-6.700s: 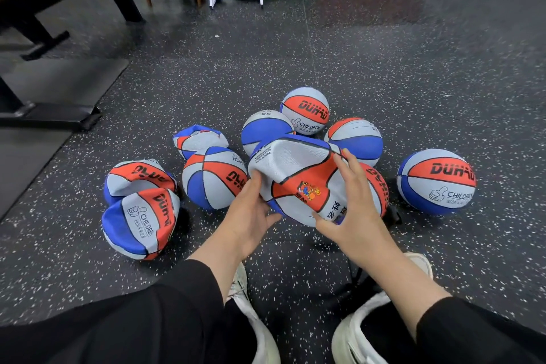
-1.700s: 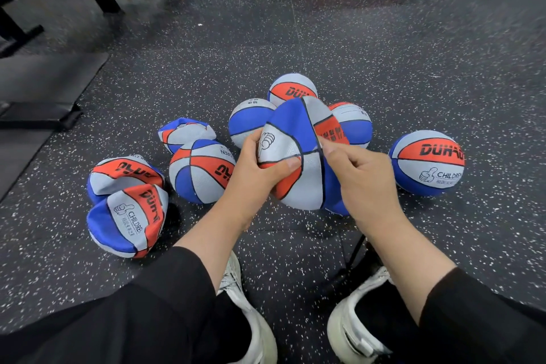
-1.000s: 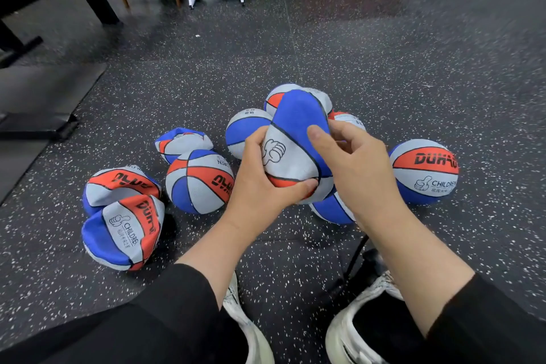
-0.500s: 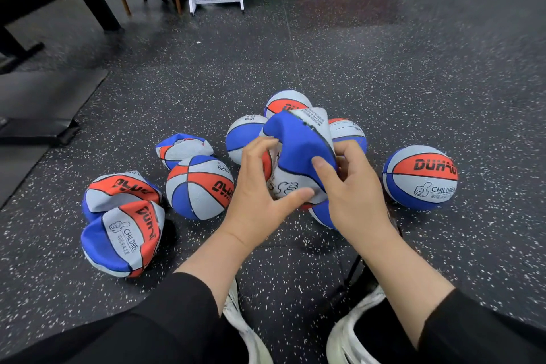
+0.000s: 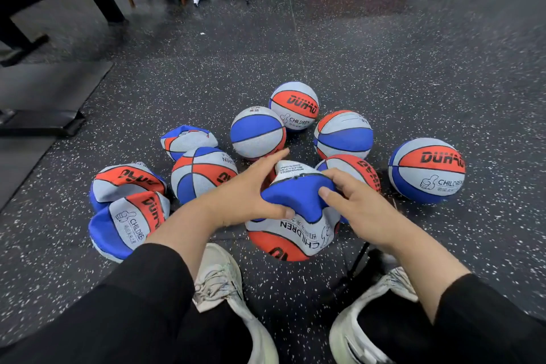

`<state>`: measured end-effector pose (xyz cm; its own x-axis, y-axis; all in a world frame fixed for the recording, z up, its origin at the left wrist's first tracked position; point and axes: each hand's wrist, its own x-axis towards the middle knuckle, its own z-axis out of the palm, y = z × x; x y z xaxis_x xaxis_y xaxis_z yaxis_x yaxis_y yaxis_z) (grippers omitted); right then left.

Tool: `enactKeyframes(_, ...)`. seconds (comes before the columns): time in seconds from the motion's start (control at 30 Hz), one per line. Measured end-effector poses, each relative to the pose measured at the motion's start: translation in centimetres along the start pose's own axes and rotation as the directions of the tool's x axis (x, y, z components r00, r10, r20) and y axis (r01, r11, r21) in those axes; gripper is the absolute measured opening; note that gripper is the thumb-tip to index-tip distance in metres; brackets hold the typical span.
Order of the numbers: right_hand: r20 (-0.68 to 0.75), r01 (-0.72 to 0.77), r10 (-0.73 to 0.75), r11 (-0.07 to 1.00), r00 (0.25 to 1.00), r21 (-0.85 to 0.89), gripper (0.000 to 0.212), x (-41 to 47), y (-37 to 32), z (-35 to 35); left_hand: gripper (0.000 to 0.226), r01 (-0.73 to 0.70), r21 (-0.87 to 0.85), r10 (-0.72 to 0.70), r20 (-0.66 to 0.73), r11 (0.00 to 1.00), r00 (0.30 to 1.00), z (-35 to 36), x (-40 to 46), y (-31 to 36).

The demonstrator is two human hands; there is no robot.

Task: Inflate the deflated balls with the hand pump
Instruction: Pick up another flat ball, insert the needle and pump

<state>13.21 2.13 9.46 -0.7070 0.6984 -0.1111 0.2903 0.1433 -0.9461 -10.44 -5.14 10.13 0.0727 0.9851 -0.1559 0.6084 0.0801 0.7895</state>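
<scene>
flat ball comes down low, no pump on it yet

a moment ago we held the flat ball (image 5: 295, 216) up high and turned it round. now it is down low, just above the floor (image 5: 384, 53), right in front of our shoes (image 5: 224, 284). we think we were looking for the little air hole. we cannot see the hole here, so the pumping has not begun.

our left hand (image 5: 248, 195) pinches the flat ball's blue fold with the thumb, and its other fingers stretch out. our right hand (image 5: 351, 204) curls round the other side of the fold. the hands are close, with the fold between them.

now we count. round balls behind the flat ball: six. flat balls: four, the one we hold and three more to its left. that makes ten.

a thin black thing (image 5: 359, 257), maybe the pump, lies by our right shoe, just right of the flat ball. we cannot tell for sure.
</scene>
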Motion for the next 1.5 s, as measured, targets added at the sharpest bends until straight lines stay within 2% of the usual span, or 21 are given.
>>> enactKeyframes(0.1,0.015,-0.031,0.032,0.999,0.999,-0.039,0.024,0.3,0.3,-0.5,0.085,0.035,0.007,-0.034,-0.081,0.999,0.996,1.2,-0.2,0.0)
enactKeyframes(0.17,-0.095,-0.027,0.017,0.994,0.995,-0.103,0.024,0.6,0.1,-1.3,0.072,0.043,0.055,-0.032,-0.183,0.998,0.983,2.6,-0.6,-0.6)
enactKeyframes(0.2,-0.199,-0.015,-0.014,0.989,0.98,-0.144,0.021,0.5,-0.1,-1.9,0.068,0.044,0.095,-0.022,-0.224,0.994,0.974,3.3,-0.9,-1.1)
enactKeyframes(0.23,-0.322,-0.007,-0.05,0.985,0.945,-0.172,0.017,0.4,-0.5,-2.6,0.067,0.044,0.135,-0.009,-0.249,0.99,0.968,4.0,-1.2,-1.5)
enactKeyframes(0.3,-0.555,-0.06,-0.081,0.971,0.828,-0.23,0.014,-0.1,-0.4,-4.1,0.067,0.054,0.224,0.008,-0.268,0.973,0.963,5.7,-1.5,-2.1)
enactKeyframes(0.37,-0.675,-0.189,-0.037,0.948,0.737,-0.257,0.022,-1.0,1.1,-5.2,0.067,0.053,0.304,0.042,-0.296,0.951,0.954,7.5,-1.6,-2.6)
enactKeyframes(0.53,-0.677,-0.387,0.198,0.912,0.709,-0.138,0.042,-4.2,6.2,-3.3,0.074,0.117,0.373,0.033,-0.373,0.92,0.927,11.2,-1.4,-4.0)
enactKeyframes(0.63,-0.743,-0.374,0.234,0.927,0.627,-0.024,0.052,-5.4,7.0,-1.8,0.079,0.151,0.396,0.015,-0.386,0.906,0.922,12.7,-1.3,-4.5)
enactKeyframes(0.7,-0.759,-0.373,0.25,0.928,0.602,0.01,0.057,-5.8,6.5,-1.2,0.081,0.174,0.395,-0.006,-0.391,0.902,0.92,13.6,-1.3,-5.0)
enactKeyframes(0.77,-0.748,-0.462,0.244,0.882,0.617,-0.093,0.065,-5.8,5.6,-1.1,0.082,0.194,0.387,-0.033,-0.387,0.902,0.922,14.3,-1.2,-5.4)
enactKeyframes(0.87,-0.679,-0.571,0.253,0.766,0.689,-0.295,0.074,-5.2,4.8,-1.4,0.085,0.209,0.357,-0.07,-0.366,0.91,0.928,15.3,-1.3,-5.8)
enactKeyframes(1.07,-0.622,-0.564,0.235,0.72,0.747,-0.405,0.069,-4.5,2.7,-1.6,0.09,0.181,0.303,-0.048,-0.399,0.936,0.916,16.2,-1.8,-6.5)
enactKeyframes(1.13,-0.559,-0.586,0.319,0.705,0.765,-0.399,0.071,-4.0,2.3,-1.9,0.089,0.162,0.256,-0.033,-0.444,0.953,0.895,16.0,-1.8,-6.5)
enactKeyframes(1.2,-0.456,-0.58,0.41,0.741,0.79,-0.339,0.074,-3.7,2.1,-2.0,0.086,0.141,0.211,-0.022,-0.486,0.967,0.874,15.6,-1.7,-6.3)
enactKeyframes(1.3,-0.329,-0.564,0.501,0.816,0.8,-0.129,0.055,-3.7,1.7,-1.7,0.083,0.123,0.171,-0.015,-0.528,0.977,0.849,15.0,-1.5,-5.8)
enactKeyframes(1.4,-0.313,-0.516,0.474,0.854,0.823,-0.061,0.029,-3.7,1.7,-1.6,0.078,0.108,0.138,-0.011,-0.566,0.985,0.824,14.6,-1.4,-5.4)
enactKeyframes(1.43,-0.315,-0.494,0.452,0.867,0.834,-0.063,0.026,-3.6,1.6,-1.6,0.077,0.102,0.129,-0.009,-0.579,0.986,0.815,14.5,-1.4,-5.3)
enactKeyframes(1.5,-0.332,-0.455,0.41,0.888,0.85,-0.07,0.034,-3.5,1.5,-1.4,0.077,0.096,0.112,-0.011,-0.595,0.989,0.803,14.3,-1.4,-5.2)
